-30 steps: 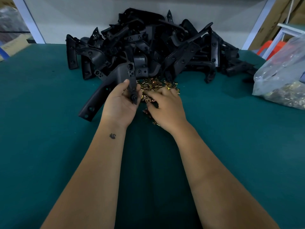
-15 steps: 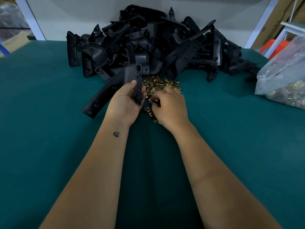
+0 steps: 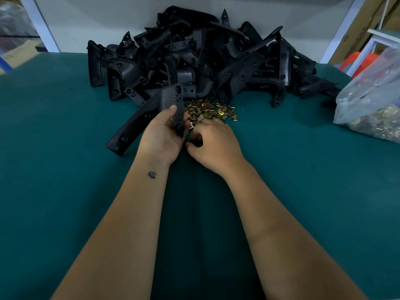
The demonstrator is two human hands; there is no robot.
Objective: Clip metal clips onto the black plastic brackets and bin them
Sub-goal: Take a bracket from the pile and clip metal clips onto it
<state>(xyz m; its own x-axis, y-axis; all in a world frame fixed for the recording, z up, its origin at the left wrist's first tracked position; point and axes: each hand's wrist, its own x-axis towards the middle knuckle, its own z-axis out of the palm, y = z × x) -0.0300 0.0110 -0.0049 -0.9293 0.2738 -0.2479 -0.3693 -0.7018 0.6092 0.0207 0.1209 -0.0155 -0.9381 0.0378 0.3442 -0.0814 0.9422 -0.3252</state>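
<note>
Green felt covers the desk (image 3: 65, 191), with a heap of brackets (image 3: 205, 61) at its far edge. Left hand (image 3: 162, 137) grips one black bracket (image 3: 147, 118), its long axis running down-left. Right hand (image 3: 216, 144), fingers curled, sits just beside it at the metal clips (image 3: 212, 110); whether it pinches one I cannot tell.

The left hand (image 3: 162, 137) grips a black bracket (image 3: 140, 124), thumb on its upper face; the bracket's long end slants down left to the green worktop (image 3: 65, 191). The right hand (image 3: 216, 144) lies just beside it, fingers curled at the near edge of the loose brass clips (image 3: 210, 110). A bracket pile (image 3: 194, 59) lies behind. A plastic bag (image 3: 372, 98) sits at right.
</note>
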